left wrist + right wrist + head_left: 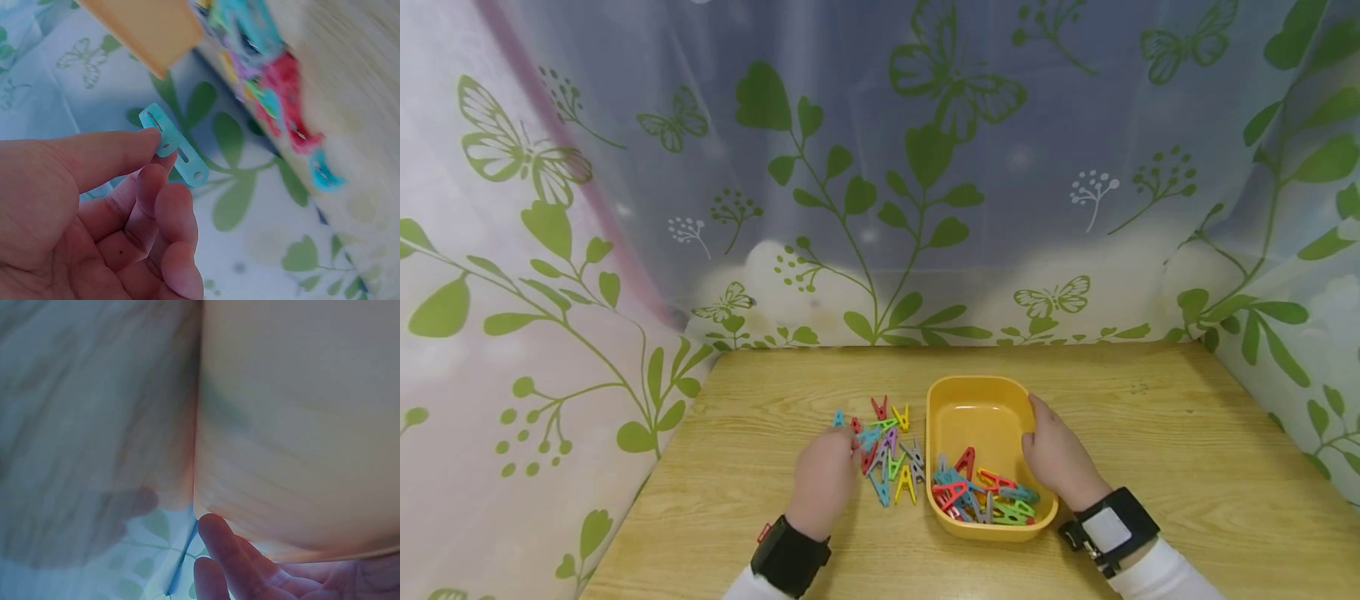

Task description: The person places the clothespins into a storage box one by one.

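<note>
My left hand (823, 479) is over the table at the left side of a pile of small coloured clothespins (882, 490). Between its thumb and forefinger it pinches a light blue clothespin (190, 169), plain in the left wrist view; the head view mostly hides it. My right hand (1063, 467) grips the right rim of a yellow plastic basin (977, 421), thumb over the inside. Its fingers (219, 540) lie against the basin's outer wall in the right wrist view. Red, blue, grey and green clothespins (951, 492) lie heaped in the basin's near end.
The wooden table (1150, 433) carries the basin, with the loose pile just left of it. A curtain (865, 250) printed with green leaves and butterflies hangs behind the table and along both sides.
</note>
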The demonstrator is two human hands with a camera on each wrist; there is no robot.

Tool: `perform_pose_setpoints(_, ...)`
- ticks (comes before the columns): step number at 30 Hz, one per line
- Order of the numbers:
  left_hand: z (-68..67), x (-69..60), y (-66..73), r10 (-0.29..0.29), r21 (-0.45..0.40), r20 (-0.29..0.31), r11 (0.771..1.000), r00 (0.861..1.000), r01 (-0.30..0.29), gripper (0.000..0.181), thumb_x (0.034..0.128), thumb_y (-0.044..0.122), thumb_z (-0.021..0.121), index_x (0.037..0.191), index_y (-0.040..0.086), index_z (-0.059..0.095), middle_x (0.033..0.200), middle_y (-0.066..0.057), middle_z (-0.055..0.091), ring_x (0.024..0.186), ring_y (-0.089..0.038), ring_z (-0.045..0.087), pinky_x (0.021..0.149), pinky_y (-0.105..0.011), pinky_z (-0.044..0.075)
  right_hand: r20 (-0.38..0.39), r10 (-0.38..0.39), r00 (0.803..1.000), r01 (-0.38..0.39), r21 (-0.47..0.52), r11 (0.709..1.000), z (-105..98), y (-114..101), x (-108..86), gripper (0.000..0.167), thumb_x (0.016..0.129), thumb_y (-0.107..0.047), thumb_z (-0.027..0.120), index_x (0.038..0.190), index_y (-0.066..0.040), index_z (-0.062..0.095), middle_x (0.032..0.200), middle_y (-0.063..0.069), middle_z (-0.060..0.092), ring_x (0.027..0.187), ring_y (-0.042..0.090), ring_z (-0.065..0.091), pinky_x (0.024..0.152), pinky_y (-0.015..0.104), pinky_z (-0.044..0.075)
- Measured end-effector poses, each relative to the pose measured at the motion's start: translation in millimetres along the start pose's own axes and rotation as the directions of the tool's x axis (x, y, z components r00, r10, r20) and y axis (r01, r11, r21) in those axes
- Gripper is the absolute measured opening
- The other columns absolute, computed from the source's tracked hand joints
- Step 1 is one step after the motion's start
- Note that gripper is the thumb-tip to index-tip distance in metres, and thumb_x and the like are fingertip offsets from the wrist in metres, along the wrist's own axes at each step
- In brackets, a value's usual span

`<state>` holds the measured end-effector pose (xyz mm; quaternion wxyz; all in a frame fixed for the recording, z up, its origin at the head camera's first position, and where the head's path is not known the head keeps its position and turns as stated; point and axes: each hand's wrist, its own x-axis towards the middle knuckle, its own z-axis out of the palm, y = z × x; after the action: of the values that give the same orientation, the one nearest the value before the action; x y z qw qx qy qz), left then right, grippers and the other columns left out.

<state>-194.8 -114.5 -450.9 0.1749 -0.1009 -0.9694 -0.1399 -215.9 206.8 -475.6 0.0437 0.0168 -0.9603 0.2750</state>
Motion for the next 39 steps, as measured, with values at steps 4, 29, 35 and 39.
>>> perform_pose_setpoints(4,0.1,-1.6,17.9,0.053,-0.031,-0.006,0.998,0.999,-0.053,0.016,0.0876,0.012,0.082,0.079,0.011,0.068,0.076,0.000,0.063,0.065,-0.013,0.059,0.054,-0.026,0.046,0.007,0.003,1.000,-0.003,0.001,1.000,-1.0,-1.1,-0.2,0.060,0.102,-0.005,0.044,0.154,0.017,0.023,0.152,0.040,0.038,0.134,0.051,0.050,0.108,0.062,0.042)
perform_pose_setpoints(29,12.7,-18.5,88.0,0.305,-0.064,0.118,0.952,0.945,-0.299,0.017,0.0914,0.021,0.079,0.079,0.017,0.068,0.074,0.007,0.060,0.065,-0.006,0.056,0.052,-0.018,0.039,0.019,0.013,1.000,-0.013,0.007,1.000,-1.7,-2.2,-0.3,0.060,0.102,-0.006,0.043,0.155,0.015,0.022,0.154,0.039,0.036,0.137,0.051,0.047,0.110,0.062,0.040)
perform_pose_setpoints(35,14.7,-18.8,88.4,0.312,-0.073,0.107,0.949,0.944,-0.306,0.018,0.0911,0.020,0.080,0.078,0.017,0.067,0.073,0.007,0.058,0.065,-0.006,0.056,0.053,-0.017,0.039,0.015,0.009,1.000,-0.009,0.007,1.000,-0.7,-0.8,-0.6,0.060,0.102,-0.006,0.042,0.155,0.016,0.022,0.154,0.039,0.037,0.135,0.050,0.050,0.109,0.062,0.042)
perform_pose_setpoints(39,15.8,-18.7,87.8,0.311,-0.074,0.106,0.950,0.944,-0.305,0.019,0.0906,0.019,0.080,0.078,0.017,0.067,0.073,0.007,0.058,0.065,-0.006,0.055,0.053,-0.017,0.039,0.011,0.005,1.000,-0.005,0.005,1.000,0.3,0.5,-0.1,0.060,0.102,-0.006,0.042,0.154,0.016,0.023,0.153,0.039,0.038,0.134,0.049,0.051,0.109,0.062,0.042)
